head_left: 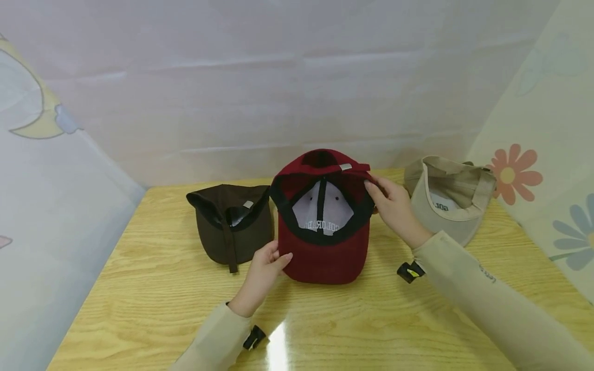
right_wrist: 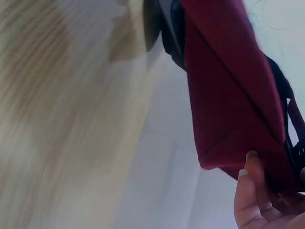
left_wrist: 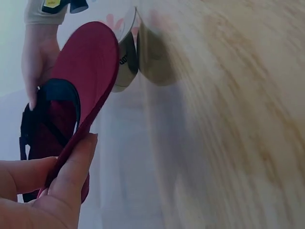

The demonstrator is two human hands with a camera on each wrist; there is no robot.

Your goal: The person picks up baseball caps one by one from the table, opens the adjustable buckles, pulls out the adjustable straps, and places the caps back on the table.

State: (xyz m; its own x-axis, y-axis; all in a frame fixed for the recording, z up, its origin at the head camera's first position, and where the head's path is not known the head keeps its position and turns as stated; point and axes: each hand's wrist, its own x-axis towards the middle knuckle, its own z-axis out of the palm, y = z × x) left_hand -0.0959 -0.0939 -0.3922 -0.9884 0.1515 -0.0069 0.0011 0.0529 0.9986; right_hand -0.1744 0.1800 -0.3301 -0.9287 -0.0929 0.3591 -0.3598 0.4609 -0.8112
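Observation:
Both hands hold a dark red baseball cap (head_left: 325, 263), its inside facing the head camera and its brim pointing down toward the person. The left hand (head_left: 265, 270) pinches the brim's left edge between thumb and fingers, which the left wrist view shows close up on the brim (left_wrist: 90, 62). At the cap's upper right, the right hand (head_left: 392, 203) grips the rim by the back strap, thumb inside. In the right wrist view its fingers (right_wrist: 252, 186) lie against the red crown (right_wrist: 228, 105). Mirrored white lettering shows on the pale lining.
A dark brown cap (head_left: 211, 237) with a hanging strap lies left of the red one on the wood-grain table (head_left: 153, 309). At the right lies a beige cap (head_left: 452, 224), opening up. A pale cloth backdrop (head_left: 278, 93) stands behind, with flower-printed panels at the side.

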